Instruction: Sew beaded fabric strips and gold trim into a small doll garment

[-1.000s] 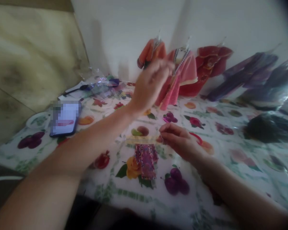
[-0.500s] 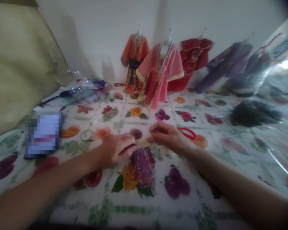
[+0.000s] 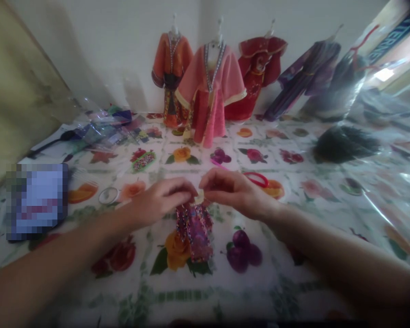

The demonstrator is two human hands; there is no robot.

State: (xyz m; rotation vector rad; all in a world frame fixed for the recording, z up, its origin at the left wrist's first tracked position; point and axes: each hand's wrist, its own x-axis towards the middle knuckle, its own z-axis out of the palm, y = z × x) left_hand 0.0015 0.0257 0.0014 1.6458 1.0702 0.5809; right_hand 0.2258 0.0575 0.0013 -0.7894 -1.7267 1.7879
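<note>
A small purple beaded garment lies on the fruit-patterned tablecloth, with a pale yellowish strip at its upper edge. My left hand is at the strip's left side, thumb and fingers pinched together on its end. On the other side my right hand has its fingertips bent together around the strip's right end. The fingertips of both hands are close to each other above the garment. Blur hides the exact grip.
Small dresses stand at the back: orange, pink, red and purple. A pixelated device lies left, a red ring beyond my right hand, a plastic-wrapped dark bundle right, and clear wrappings back left.
The hands have come closer together, and less of the pale strip shows between them. The whole view has shifted, so the things on the table appear further left.
</note>
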